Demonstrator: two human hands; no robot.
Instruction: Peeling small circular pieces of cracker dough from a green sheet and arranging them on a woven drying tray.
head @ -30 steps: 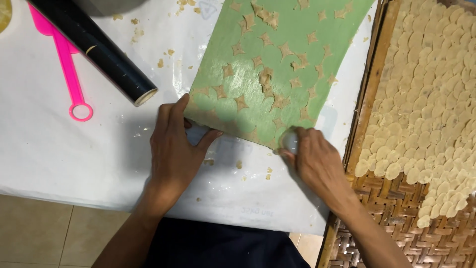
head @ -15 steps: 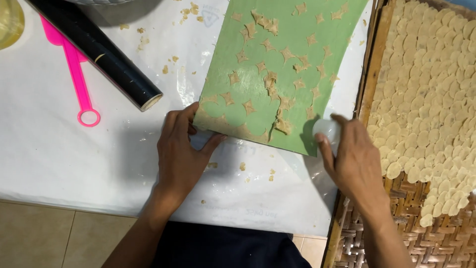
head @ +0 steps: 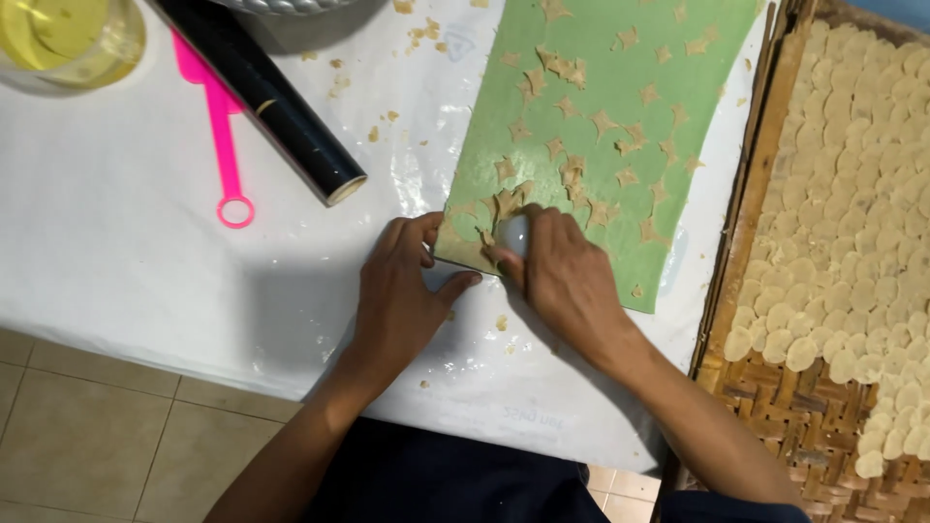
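A green mat (head: 620, 107) lies on the white-covered table, dotted with several star-shaped dough scraps (head: 572, 68). My left hand (head: 402, 286) presses flat on the table at the mat's near left corner, fingers touching its edge. My right hand (head: 562, 276) grips a small white scraper (head: 513, 235) and holds it against the mat's near left part, where a clump of dough scraps (head: 504, 205) has gathered.
A black rolling pin (head: 266, 97) and a pink plastic tool (head: 225, 145) lie to the left. A glass jar of yellow liquid (head: 68, 39) stands at the top left. A woven tray (head: 775, 407) with several round dough discs sits at the right.
My right hand has swept left along the mat's near edge with the scraper, pushing scraps into a clump near the left corner. My left hand stayed at the corner.
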